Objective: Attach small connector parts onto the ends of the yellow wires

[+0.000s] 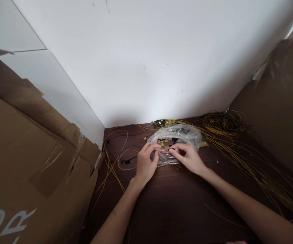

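Observation:
My left hand (146, 163) is closed in a pinch, fingertips on a thin wire (163, 150) that spans the short gap to the other hand. Thumb and index finger of my right hand (188, 158) pinch a small black piece (172, 149) at the wire's other end; its exact kind is too small to make out. Just behind both hands lies an open clear plastic bag (192, 135) with small yellow pieces (166, 140) and black pieces in it. Yellow wires (126, 135) loop across the dark table beside my left hand.
Large cardboard boxes (34, 135) stand at the left and right (276, 101). A coil of yellow and black wires (221, 122) sits at the back right, with a long wire bundle (253, 169) running forward. A white wall (161, 61) closes off the dark table (177, 203).

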### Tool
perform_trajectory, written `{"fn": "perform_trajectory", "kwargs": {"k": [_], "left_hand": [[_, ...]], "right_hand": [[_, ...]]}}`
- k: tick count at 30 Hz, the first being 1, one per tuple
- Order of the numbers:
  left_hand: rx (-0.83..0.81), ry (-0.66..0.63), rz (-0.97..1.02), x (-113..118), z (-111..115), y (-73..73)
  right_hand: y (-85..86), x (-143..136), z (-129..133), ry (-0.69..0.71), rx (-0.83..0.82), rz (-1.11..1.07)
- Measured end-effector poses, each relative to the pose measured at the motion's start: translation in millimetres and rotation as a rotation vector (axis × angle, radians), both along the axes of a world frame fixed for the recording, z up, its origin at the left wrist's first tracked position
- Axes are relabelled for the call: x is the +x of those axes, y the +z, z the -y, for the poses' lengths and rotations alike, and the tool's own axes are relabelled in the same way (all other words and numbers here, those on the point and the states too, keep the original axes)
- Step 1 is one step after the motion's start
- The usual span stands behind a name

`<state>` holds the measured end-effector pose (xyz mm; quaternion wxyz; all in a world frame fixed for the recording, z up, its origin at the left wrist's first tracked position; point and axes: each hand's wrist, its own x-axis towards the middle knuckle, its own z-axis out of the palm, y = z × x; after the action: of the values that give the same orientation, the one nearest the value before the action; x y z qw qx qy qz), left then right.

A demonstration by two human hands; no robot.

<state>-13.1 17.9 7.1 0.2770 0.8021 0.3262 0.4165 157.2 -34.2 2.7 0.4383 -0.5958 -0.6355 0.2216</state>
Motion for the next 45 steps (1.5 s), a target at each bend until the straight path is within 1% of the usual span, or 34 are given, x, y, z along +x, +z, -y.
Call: {"fn": "perform_trajectory", "kwargs": {"k": [6,10,13,16,21,26,29,31,33,35,37,39,40,42,45], "left_hand": [[-0.002,-0.027,-0.005,1,2,2.5],[-0.014,-0.084,-0.060,2,4,1.3],[-0.008,-0.125,-0.099,3,4,-1.0],[0.016,-0.127,-0.133,3,3,-1.9],[0.096,-0.089,-0.154,1,0,0.3],[0.205,-0.012,-0.199,-4,-3,3.8],[0.265,0.040,-0.226,-10,-9,7.2],[0.286,0.100,-0.240,-15,-13,9.6],[0.299,0.172,-0.241,-21,-18,11.4],[0.324,0.250,-0.244,-27,-22,12.2],[0.370,0.344,-0.282,-30,-24,12.3],[0.418,0.425,-0.331,-29,-22,12.1],[0.436,0.445,-0.346,-27,-20,12.0],[0.461,0.415,-0.343,-21,-13,11.7],[0.491,0.239,-0.319,-11,-3,10.8]], "right_hand": [[0.5,1,0,0.004,0.016,0.010],[2.3,-1,0,0.020,0.061,0.023],[3.3,-3,1,0.056,0.109,0.026],[4.1,-5,3,0.065,0.166,0.033],[8.6,-6,5,0.015,0.215,0.053],[14.6,-12,6,0.000,0.203,0.035],[16.8,-13,6,-0.075,0.173,-0.036],[18.0,-10,5,-0.126,0.112,-0.142],[19.5,-5,6,-0.134,0.014,-0.263],[21.2,1,7,-0.139,-0.054,-0.326],[22.3,6,7,-0.154,-0.050,-0.301],[22.1,9,8,-0.172,0.008,-0.215],[21.6,8,8,-0.177,0.041,-0.171],[19.6,6,8,-0.177,0.088,-0.109],[15.5,-2,8,-0.136,0.102,-0.074]]}}
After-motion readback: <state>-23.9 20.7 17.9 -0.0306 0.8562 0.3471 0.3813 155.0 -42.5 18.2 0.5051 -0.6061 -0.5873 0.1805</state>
